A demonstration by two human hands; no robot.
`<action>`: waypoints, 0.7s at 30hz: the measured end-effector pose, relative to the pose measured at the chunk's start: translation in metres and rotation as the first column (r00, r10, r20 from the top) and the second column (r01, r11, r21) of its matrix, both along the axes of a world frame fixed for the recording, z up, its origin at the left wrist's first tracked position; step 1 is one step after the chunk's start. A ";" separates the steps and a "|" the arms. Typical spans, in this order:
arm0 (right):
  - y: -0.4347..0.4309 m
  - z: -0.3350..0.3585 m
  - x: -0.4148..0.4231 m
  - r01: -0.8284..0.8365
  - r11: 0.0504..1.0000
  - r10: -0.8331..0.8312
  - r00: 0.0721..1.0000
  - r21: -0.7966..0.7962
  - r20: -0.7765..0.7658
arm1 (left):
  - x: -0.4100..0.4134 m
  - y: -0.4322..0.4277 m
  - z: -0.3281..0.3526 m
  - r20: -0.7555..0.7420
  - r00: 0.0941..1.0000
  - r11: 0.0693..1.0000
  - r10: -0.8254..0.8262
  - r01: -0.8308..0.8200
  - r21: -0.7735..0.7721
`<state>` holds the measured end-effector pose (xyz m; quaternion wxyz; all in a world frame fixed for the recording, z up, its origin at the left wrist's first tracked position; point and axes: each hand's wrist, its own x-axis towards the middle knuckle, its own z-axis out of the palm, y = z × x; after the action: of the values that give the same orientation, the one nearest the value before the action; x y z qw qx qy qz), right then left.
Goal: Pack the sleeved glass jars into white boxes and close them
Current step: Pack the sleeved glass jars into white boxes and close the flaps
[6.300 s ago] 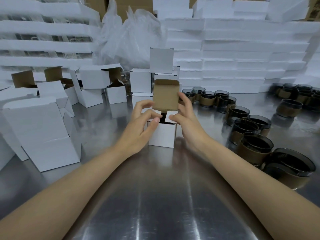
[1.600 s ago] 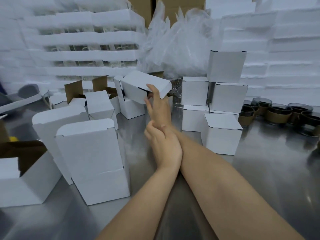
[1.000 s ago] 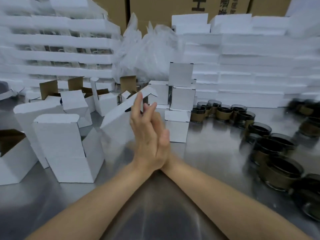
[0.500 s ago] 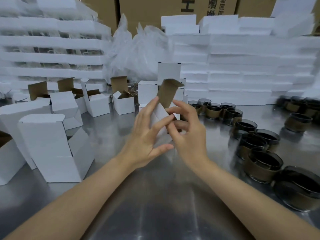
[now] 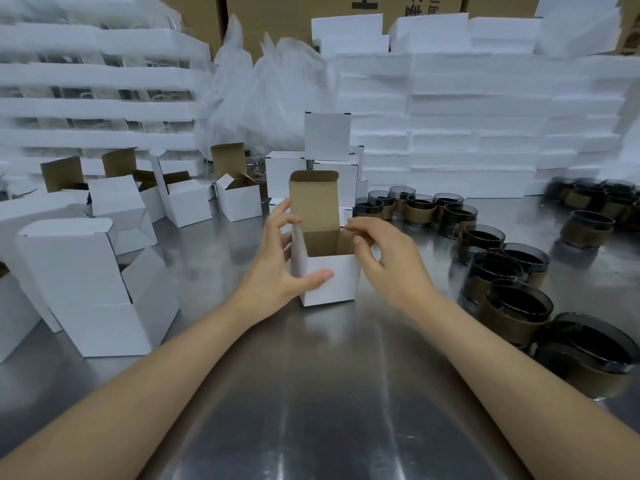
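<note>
Two bare hands, left hand (image 5: 277, 271) and right hand (image 5: 388, 261), fingers curled, grip an open white cardboard box (image 5: 327, 271), brown-lined, upright on bare reflective steel table (image 5: 311, 393).

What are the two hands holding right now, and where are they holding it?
Both hold the open white box. The left hand grips its left side, thumb across the front. The right hand pinches the right side flap at the top.

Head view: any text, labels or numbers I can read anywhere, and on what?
Brown cartons behind the foam stacks: black printed characters, cut off by the frame's top edge, not readable.
White boxes: no print visible.
Jar sleeves: no print visible.
</note>
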<state>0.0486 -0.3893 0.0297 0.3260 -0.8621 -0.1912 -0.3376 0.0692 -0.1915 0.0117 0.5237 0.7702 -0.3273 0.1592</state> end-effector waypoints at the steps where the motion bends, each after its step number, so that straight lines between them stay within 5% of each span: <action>1: 0.000 -0.001 0.001 -0.001 1.000 0.002 0.999 0.029 -0.034 | 0.001 -0.001 -0.001 -0.007 1.000 1.000 0.003 -0.003 -0.021; 7: 0.004 -0.001 0.004 0.036 0.946 0.017 0.987 0.323 -0.162 | 0.009 0.009 -0.003 0.034 0.978 0.974 0.207 -0.210 0.085; 13: 0.005 -0.005 0.005 0.129 0.861 0.043 0.945 0.493 -0.323 | 0.015 0.020 -0.007 -0.122 0.981 0.957 0.151 -0.114 0.267; 21: 0.004 -0.013 0.011 0.085 0.825 0.130 0.934 0.559 -0.333 | 0.012 0.018 -0.008 -0.168 0.977 0.967 0.133 -0.091 0.236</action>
<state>0.0593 -0.3850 0.0168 0.5993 -0.7711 -0.0308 -0.2129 0.0812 -0.1733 0.0039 0.4502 0.8536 -0.2497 0.0791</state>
